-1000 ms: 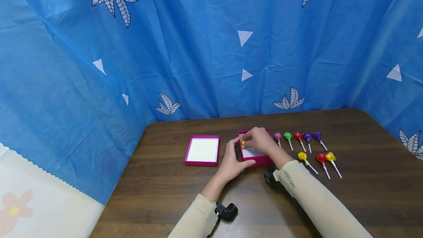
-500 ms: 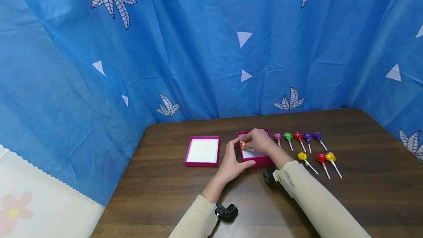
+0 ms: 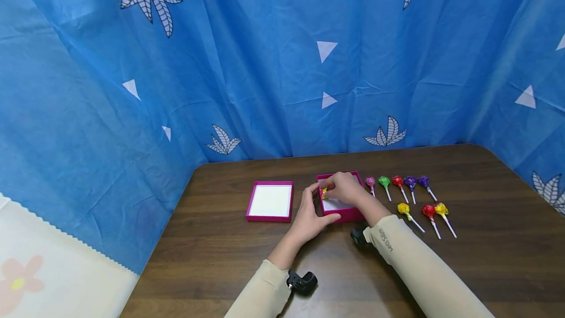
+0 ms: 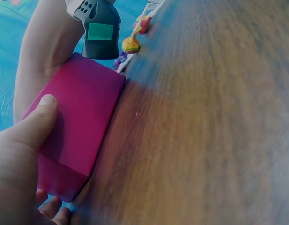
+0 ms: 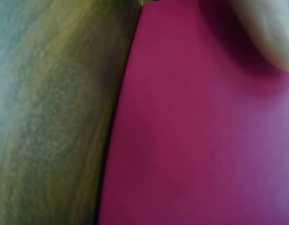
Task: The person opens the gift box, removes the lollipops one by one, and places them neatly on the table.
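Note:
A magenta box point(image 3: 348, 215) with a white inside stands on the wooden table in the head view. My left hand point(image 3: 307, 217) holds its near left corner, thumb on the front wall and fingers along the left side. In the left wrist view, that thumb lies on the box's magenta wall point(image 4: 83, 112). My right hand point(image 3: 348, 188) reaches down into the box and pinches a yellow-wrapped lollipop point(image 3: 324, 193) by the left inner wall. The lollipop's stick is hidden by the hand. The right wrist view shows mainly the box wall point(image 5: 181, 122).
A matching magenta lid point(image 3: 270, 201), white inside up, lies left of the box. To the right lie several wrapped lollipops in two rows, among them a green one point(image 3: 385, 181) and a yellow one point(image 3: 403, 209). A blue curtain point(image 3: 282, 63) hangs behind the table.

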`<state>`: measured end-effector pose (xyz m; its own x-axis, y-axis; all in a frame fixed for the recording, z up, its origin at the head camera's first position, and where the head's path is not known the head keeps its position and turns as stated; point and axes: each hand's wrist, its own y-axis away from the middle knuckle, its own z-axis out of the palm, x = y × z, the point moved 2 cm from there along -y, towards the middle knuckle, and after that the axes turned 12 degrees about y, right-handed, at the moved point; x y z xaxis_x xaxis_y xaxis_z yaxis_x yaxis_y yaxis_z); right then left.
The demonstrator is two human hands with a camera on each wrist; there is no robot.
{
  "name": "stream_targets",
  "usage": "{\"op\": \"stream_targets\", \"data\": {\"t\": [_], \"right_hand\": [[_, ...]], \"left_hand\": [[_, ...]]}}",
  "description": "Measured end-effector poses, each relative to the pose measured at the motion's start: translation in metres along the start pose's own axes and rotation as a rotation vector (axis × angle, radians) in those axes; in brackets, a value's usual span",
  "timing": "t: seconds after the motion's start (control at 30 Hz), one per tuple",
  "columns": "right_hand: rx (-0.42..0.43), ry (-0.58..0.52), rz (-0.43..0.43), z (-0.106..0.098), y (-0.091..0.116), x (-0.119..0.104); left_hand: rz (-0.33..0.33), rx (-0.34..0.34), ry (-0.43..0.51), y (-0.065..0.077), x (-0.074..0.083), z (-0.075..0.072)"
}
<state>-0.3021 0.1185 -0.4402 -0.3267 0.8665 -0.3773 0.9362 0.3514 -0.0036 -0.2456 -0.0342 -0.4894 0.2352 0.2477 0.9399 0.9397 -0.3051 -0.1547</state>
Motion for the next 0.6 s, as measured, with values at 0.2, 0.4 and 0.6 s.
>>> {"op": "stream_targets", "data": {"t": [0.2, 0.4, 0.6], "right_hand": [[0.0, 0.014, -0.005, -0.0009, 0.0013, -0.0027], [0.012, 0.055, -0.01, -0.0021, 0.004, -0.0034], [0.061, 0.038, -0.021, -0.0069, 0.0059, -0.0061]], "left_hand": [[0.001, 0.004, 0.017, -0.0003, -0.0012, 0.0002], [-0.004, -0.004, 0.008, 0.0, -0.0014, 0.0016], [0.0, -0.002, 0.01, 0.0007, -0.0005, 0.0003]]}}
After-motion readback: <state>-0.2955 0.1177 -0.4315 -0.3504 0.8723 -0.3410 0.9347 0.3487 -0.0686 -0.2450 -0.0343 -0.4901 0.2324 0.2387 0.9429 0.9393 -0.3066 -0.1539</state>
